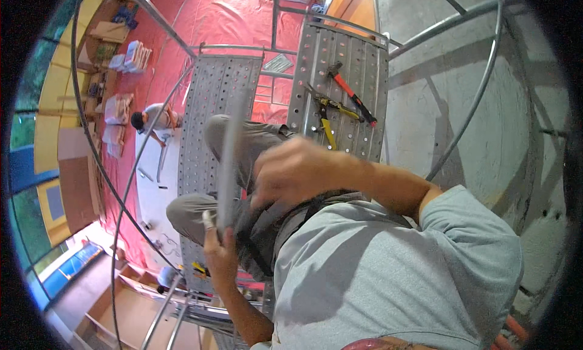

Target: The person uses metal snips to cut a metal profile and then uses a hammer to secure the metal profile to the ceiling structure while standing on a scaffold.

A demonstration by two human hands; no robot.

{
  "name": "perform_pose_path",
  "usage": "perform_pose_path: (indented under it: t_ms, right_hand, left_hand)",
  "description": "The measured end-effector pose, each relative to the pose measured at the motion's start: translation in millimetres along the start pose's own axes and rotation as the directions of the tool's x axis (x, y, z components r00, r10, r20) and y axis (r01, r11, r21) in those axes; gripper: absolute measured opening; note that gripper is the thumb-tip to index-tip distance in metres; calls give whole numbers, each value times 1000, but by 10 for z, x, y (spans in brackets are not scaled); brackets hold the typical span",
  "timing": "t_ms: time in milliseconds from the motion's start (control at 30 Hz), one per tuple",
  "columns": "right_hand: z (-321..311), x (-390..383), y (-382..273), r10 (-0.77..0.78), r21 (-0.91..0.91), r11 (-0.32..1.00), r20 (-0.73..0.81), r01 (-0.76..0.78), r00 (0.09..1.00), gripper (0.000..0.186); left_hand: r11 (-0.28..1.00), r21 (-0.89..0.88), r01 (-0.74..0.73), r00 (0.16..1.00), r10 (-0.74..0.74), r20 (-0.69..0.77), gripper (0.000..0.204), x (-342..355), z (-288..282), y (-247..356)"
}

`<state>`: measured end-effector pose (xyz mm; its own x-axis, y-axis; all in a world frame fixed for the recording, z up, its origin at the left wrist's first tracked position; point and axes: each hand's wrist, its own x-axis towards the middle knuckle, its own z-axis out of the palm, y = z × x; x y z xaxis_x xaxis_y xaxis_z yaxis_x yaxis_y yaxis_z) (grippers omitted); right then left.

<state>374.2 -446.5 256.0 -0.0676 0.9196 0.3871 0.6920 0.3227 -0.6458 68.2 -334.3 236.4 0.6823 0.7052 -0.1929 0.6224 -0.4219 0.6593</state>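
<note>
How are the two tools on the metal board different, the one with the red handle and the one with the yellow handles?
The red-handled tool is one long straight bar with a dark head. The yellow-handled pliers have two handles, spread apart like a V. The red-handled tool lies nearer the board's right edge; the pliers lie to its left. Both rest loose on the holed metal board, and neither hand touches them.

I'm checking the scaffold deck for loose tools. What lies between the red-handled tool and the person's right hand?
In the head view, yellow-handled pliers lie on the perforated metal plank, between the red-handled tool and the right hand. The left hand holds a grey strip.
</note>
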Motion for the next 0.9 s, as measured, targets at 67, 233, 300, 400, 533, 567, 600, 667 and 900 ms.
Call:
perform_pose_path:
  t_ms: [67, 233, 300, 400, 533, 567, 600, 667, 900]
  right_hand:
    - [-114, -211, 379, 330, -180, 922, -101, -343, 939, 33]
    - [-231, -1426, 1305, 898, -485, 310, -134, -818, 419, 123]
    - [-36, -1615, 1358, 956, -491, 203, -87, -847, 280, 130]
    - [248, -1750, 1264, 984, -506, 63, -113, -860, 138, 139]
    - [398, -1934, 1391, 957, -450, 24, -247, -893, 150, 144]
    - [407, -1984, 1411, 940, -449, 41, -286, -893, 187, 141]
    - [405, -1946, 1422, 939, -429, 29, -298, -903, 172, 141]
    - [323, -1841, 1443, 968, -478, 9, -217, -878, 128, 113]
    - [241, -2158, 1610, 930, -262, 9, -353, -965, 104, 51]
  left_hand:
    - [973, -68, 223, 973, -226, -49, 60, -221, -229, -206]
    - [953, -36, 302, 949, -304, -80, 55, -292, -89, -684]
    - [948, -225, 223, 962, -251, -104, 56, -171, -81, -485]
    - [868, -382, 315, 947, -315, 65, 70, -162, -179, -503]
    - [824, -466, 323, 942, -229, 247, 63, -16, -237, -420]
    - [843, -444, 304, 937, -181, 298, 57, 15, -267, -410]
    - [792, -490, 364, 911, -192, 365, 48, 14, -269, -472]
    - [816, -467, 341, 904, -149, 401, 44, 69, -235, -571]
    - [826, -409, 387, 862, -168, 478, 29, 460, -212, -543]
